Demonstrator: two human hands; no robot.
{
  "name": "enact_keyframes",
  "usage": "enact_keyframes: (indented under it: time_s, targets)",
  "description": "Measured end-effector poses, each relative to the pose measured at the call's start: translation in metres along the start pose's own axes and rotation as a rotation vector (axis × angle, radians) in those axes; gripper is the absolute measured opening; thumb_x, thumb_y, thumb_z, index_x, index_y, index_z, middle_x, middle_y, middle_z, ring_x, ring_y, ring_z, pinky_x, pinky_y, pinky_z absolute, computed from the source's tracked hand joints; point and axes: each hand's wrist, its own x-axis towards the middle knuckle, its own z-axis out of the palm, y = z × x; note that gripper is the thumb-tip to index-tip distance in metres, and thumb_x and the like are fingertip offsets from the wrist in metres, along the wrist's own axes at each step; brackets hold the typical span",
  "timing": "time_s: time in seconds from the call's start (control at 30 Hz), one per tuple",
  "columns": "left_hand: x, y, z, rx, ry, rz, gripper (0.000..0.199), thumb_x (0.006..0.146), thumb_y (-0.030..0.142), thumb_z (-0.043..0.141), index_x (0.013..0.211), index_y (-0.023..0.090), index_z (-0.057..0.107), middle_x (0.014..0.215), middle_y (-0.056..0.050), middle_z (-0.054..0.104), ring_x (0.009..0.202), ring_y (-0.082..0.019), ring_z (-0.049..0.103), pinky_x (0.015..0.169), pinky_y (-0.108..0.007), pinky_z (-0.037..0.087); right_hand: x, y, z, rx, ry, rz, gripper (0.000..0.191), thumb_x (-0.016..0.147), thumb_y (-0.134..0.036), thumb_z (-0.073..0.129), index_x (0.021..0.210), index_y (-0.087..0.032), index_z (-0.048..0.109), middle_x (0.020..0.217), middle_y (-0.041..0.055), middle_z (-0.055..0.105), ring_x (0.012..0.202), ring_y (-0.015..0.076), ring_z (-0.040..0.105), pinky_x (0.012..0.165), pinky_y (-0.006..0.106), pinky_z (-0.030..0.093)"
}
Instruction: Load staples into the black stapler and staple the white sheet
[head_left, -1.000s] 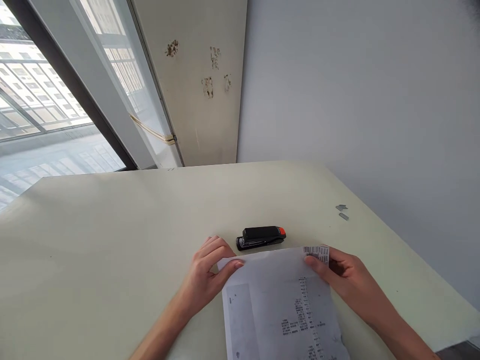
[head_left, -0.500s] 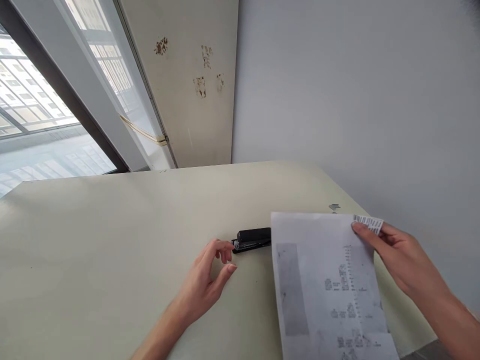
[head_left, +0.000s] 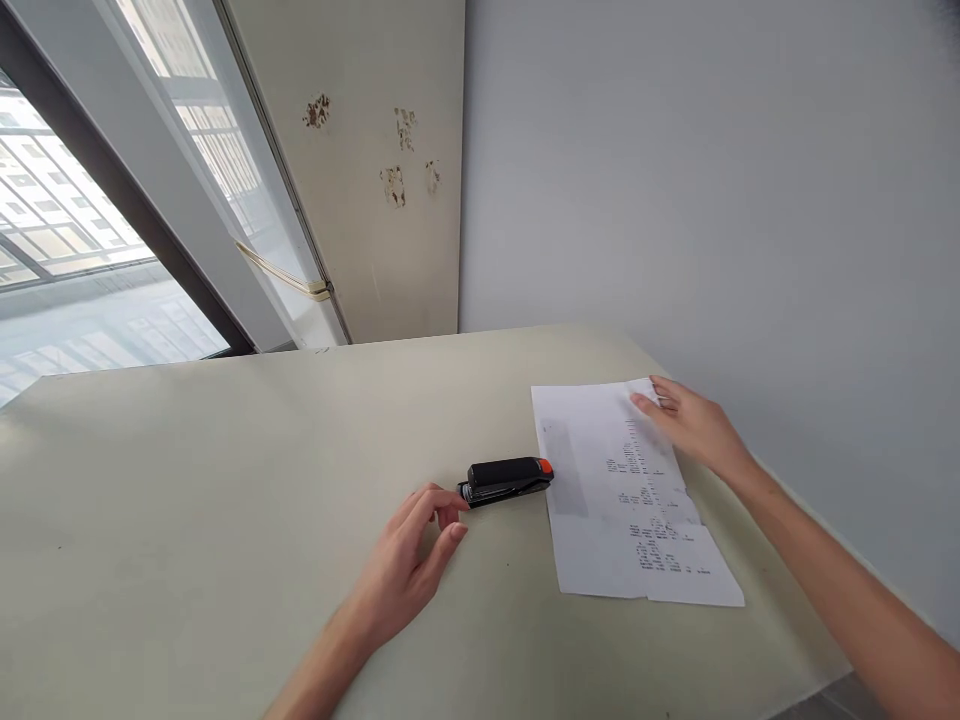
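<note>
The grey wall (head_left: 712,200) rises behind the stapler (head_left: 504,477) and to its right. The pale table (head_left: 225,520) carries the stapler and reaches well past it to the left. Beyond the stapler, at the table's far side, stands a beige panel (head_left: 367,260); the window (head_left: 60,200) is farther off, to the stapler's far left. The printed sheet (head_left: 592,560) lies on the table just right of the stapler — its left edge meets the stapler's red end (head_left: 545,466). The right hand (head_left: 694,425), beyond the stapler and to its right, pinches the sheet's far right corner, thumb on top. The left hand (head_left: 409,565) is at the stapler's left end, thumb apart and fingers loosely curled around nothing — whether a fingertip touches the stapler, I cannot tell. Brown stains (head_left: 394,186) mark the panel, above the stapler and to its left.
</note>
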Motion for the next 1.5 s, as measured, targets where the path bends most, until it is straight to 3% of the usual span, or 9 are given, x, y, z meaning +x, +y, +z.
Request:
enact_keyframes:
  time_s: [0.1,0.27,0.43,0.6,0.77,0.93,1.1,1.3,1.5]
  targets:
    - [-0.001,0.002,0.002,0.006,-0.009,-0.005,0.020,0.110,0.037,0.042,0.113,0.026,0.059,0.095,-0.004,0.064,0.090,-0.020,0.060,0.083,-0.034,0.049,-0.032,-0.010,0.014,-0.145,-0.102,-0.119,0.074,0.101,-0.063,0.050,0.161,-0.021,0.042,0.166,0.0167,0.043,0.148,0.0417,0.047,0.114,0.062,0.046]
    - [-0.002,0.008,0.003,0.029,-0.017,-0.010,0.020,0.109,0.037,0.044,0.111,0.026,0.061,0.095,-0.004,0.067,0.087,-0.021,0.063,0.080,-0.034,0.052,-0.090,-0.020,0.046,-0.200,-0.352,-0.288,0.072,0.106,-0.067,0.036,0.165,-0.026,0.034,0.175,0.0079,0.025,0.162,0.0337,0.019,0.128,0.061,0.028]
    - [0.000,0.008,0.003,0.044,-0.006,0.018,0.020,0.108,0.035,0.046,0.109,0.025,0.063,0.095,-0.005,0.069,0.086,-0.020,0.065,0.078,-0.032,0.054,-0.082,-0.021,0.062,-0.221,-0.326,-0.395,0.068,0.109,-0.063,0.028,0.166,-0.026,0.033,0.176,0.0074,0.021,0.163,0.0303,0.011,0.131,0.061,0.017]
    - [0.001,0.007,0.004,0.043,-0.015,-0.004,0.020,0.109,0.035,0.045,0.108,0.025,0.062,0.097,-0.005,0.068,0.087,-0.020,0.063,0.080,-0.033,0.053,-0.068,-0.029,0.052,-0.165,-0.384,-0.381,0.069,0.109,-0.063,0.031,0.165,-0.024,0.035,0.177,0.0078,0.017,0.164,0.0304,0.009,0.131,0.060,0.016]
    - [0.001,0.009,0.005,0.028,0.009,-0.040,0.024,0.110,0.039,0.043,0.105,0.025,0.061,0.092,-0.003,0.065,0.084,-0.019,0.060,0.077,-0.032,0.050,-0.087,-0.064,0.039,0.168,-0.453,-0.305,0.056,0.109,-0.060,0.036,0.159,-0.037,0.042,0.177,0.0015,0.022,0.161,0.0286,0.025,0.117,0.051,0.048]
    - [0.002,0.006,0.006,-0.038,0.057,-0.123,0.027,0.109,0.044,0.044,0.104,0.025,0.062,0.092,-0.003,0.065,0.080,-0.018,0.058,0.061,-0.027,0.044,-0.101,-0.106,0.053,0.505,-0.518,-0.294,0.048,0.111,-0.055,0.037,0.144,-0.029,0.060,0.158,0.0066,0.055,0.151,0.0235,0.045,0.124,0.045,0.039]
    - [0.005,0.000,0.007,-0.041,0.236,-0.228,0.028,0.106,0.049,0.049,0.104,0.024,0.062,0.096,-0.004,0.065,0.087,-0.020,0.059,0.059,-0.027,0.042,-0.100,-0.133,0.080,0.618,-0.509,-0.268,0.044,0.111,-0.052,0.039,0.133,-0.026,0.066,0.142,0.0081,0.066,0.134,0.0233,0.059,0.115,0.043,0.045]
    - [0.009,0.002,0.002,-0.188,0.348,-0.429,0.034,0.105,0.055,0.047,0.114,0.026,0.061,0.112,-0.006,0.071,0.108,-0.024,0.064,0.085,-0.034,0.049,-0.104,-0.140,0.098,0.765,-0.562,-0.196,0.040,0.111,-0.051,0.037,0.128,-0.028,0.066,0.139,0.0059,0.066,0.136,0.0233,0.057,0.119,0.044,0.041]
    - [0.009,0.007,-0.004,-0.239,0.459,-0.459,0.040,0.105,0.060,0.044,0.120,0.028,0.063,0.133,-0.005,0.067,0.123,-0.026,0.060,0.107,-0.039,0.042,-0.110,-0.138,0.107,0.832,-0.496,-0.161,0.041,0.111,-0.052,0.034,0.123,-0.027,0.064,0.133,0.0070,0.069,0.129,0.0225,0.062,0.114,0.042,0.045]
